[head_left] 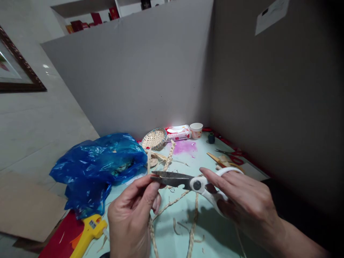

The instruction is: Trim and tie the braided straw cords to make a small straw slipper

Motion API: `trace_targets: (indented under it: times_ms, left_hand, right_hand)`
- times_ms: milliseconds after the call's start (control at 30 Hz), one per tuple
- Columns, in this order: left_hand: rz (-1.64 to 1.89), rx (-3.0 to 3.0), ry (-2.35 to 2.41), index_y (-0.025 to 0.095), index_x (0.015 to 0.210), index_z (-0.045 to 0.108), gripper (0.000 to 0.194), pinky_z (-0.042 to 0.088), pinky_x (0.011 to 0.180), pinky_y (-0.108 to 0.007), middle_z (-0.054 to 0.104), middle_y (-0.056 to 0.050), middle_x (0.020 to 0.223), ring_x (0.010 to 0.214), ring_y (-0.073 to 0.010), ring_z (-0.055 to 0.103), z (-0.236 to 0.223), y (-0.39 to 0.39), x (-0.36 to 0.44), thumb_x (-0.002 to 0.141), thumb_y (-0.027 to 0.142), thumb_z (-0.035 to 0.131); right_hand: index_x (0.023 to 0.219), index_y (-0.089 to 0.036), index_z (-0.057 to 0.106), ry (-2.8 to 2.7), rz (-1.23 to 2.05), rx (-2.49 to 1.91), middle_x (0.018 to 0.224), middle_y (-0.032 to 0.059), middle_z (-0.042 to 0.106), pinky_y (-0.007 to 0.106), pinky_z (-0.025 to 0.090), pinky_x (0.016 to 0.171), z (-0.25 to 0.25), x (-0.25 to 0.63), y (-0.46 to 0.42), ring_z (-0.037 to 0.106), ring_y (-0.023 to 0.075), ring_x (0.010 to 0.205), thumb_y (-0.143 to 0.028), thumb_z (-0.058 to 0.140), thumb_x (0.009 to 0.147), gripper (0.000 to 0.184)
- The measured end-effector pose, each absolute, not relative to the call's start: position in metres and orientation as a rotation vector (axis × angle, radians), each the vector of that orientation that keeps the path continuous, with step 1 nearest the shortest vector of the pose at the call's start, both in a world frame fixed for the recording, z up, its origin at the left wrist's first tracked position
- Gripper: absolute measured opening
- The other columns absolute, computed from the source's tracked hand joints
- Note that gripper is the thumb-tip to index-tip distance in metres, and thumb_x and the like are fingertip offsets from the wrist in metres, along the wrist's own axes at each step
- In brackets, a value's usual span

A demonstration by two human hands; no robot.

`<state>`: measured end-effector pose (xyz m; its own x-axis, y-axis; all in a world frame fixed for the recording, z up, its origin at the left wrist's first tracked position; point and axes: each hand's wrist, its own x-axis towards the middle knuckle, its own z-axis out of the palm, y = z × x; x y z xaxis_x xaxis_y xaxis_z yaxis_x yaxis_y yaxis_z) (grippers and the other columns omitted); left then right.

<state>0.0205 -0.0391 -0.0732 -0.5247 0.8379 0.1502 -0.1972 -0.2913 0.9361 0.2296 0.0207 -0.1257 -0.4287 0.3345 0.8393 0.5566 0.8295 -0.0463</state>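
Observation:
My right hand (244,195) grips a pair of white-handled scissors (197,184), its fingers in the loops. The dark blades point left and lie almost together at the fingertips of my left hand (134,211). That hand pinches a pale braided straw cord between thumb and forefinger, the exact pinched spot partly hidden by the blades. A flat straw strip (149,161) stands up just behind the fingertips. Lengths of the braided cord (194,222) hang and lie below the hands, and a thicker braid end (170,154) shows beyond the blades.
A blue plastic bag (99,165) and a yellow glue gun (90,233) lie left. Toward the back are a woven basket (154,139), a tissue pack (179,133), a paper cup (196,131) and a dark small jar (211,138). Red-handled scissors (233,156) rest right. Grey panels enclose the table.

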Motion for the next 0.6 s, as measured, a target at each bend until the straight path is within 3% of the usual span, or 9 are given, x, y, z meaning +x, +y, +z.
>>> trace_targets:
  times_ms: [233, 367, 467, 600]
  left_hand:
    - [1.878, 0.837, 1.242, 0.019, 0.078, 0.081, 0.017, 0.048, 0.048, -0.019, 0.078, -0.005, 0.076, 0.050, -0.0085, 0.056, -0.074, -0.042, 0.020, 0.063, 0.022, 0.087]
    - [1.846, 0.808, 1.216, 0.019, 0.079, 0.080, 0.021, 0.046, 0.047, -0.020, 0.077, -0.006, 0.072, 0.054, -0.0111, 0.058, -0.073, -0.039, 0.017, 0.060, 0.023, 0.089]
    - [1.798, 0.812, 1.206, 0.017, 0.080, 0.078, 0.024, 0.045, 0.049, -0.018, 0.074, -0.004, 0.069, 0.054, -0.0094, 0.054, -0.072, -0.035, 0.016, 0.060, 0.024, 0.089]
    - [1.720, 0.842, 1.162, 0.016, 0.080, 0.073, 0.025, 0.042, 0.050, -0.016, 0.067, -0.002, 0.064, 0.053, -0.0081, 0.051, -0.074, -0.031, 0.018, 0.064, 0.029, 0.086]
  right_hand:
    - [0.134, -0.012, 0.051, -2.042, -0.257, -0.651, 0.071, 0.0052, 0.064, 0.032, 0.044, 0.059, -0.127, 0.230, 0.022, 0.059, 0.0199, 0.063, -0.003, 0.045, 0.087, 0.048]
    - [0.127, -0.015, 0.057, -2.018, -0.190, -0.661, 0.070, 0.0039, 0.067, 0.028, 0.048, 0.057, -0.123, 0.225, 0.018, 0.062, 0.0176, 0.060, -0.003, 0.047, 0.085, 0.045]
    - [0.115, -0.019, 0.064, -1.912, 0.102, -0.745, 0.072, 0.0007, 0.069, 0.023, 0.047, 0.051, -0.118, 0.220, 0.018, 0.060, 0.0136, 0.055, -0.005, 0.050, 0.081, 0.040]
    - [0.108, -0.019, 0.065, -1.541, 0.770, -0.990, 0.067, -0.0015, 0.066, 0.023, 0.046, 0.047, -0.110, 0.217, 0.026, 0.058, 0.0139, 0.052, -0.023, 0.068, 0.079, 0.029]
